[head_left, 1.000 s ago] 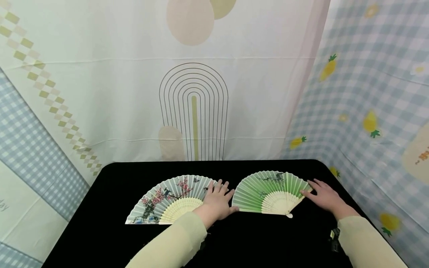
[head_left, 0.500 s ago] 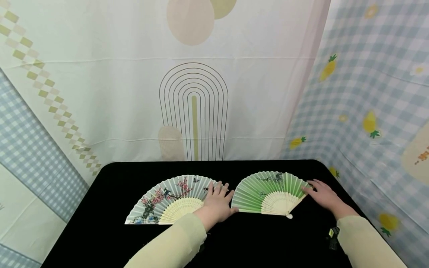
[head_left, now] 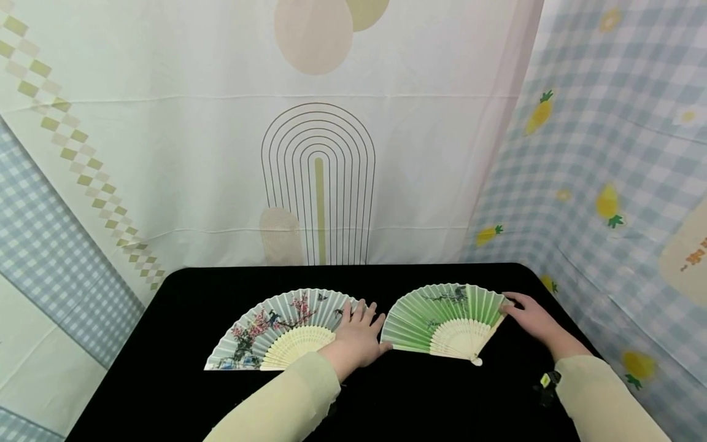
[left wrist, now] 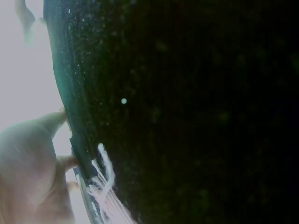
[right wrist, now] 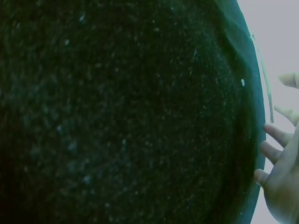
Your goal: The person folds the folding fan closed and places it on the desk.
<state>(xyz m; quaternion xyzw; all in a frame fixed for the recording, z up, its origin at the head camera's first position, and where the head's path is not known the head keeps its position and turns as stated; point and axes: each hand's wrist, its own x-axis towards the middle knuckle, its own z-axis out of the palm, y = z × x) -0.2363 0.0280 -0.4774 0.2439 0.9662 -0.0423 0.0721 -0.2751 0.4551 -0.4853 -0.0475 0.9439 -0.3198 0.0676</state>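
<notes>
My left hand [head_left: 358, 336] and sleeve [head_left: 289, 393] hide the right end of the blossom-painted folding fan [head_left: 276, 325], its pivot included. I cannot make out how my right fingertips meet the edge of the green folding fan [head_left: 436, 316]. Both my sleeves run off the bottom, as does the black tabletop [head_left: 431, 405]. The left wrist view cuts off some blurred white strands [left wrist: 108, 186]; the right one crops my right hand [right wrist: 284, 172]. The orange lettering [head_left: 697, 253] is too small to read.
</notes>
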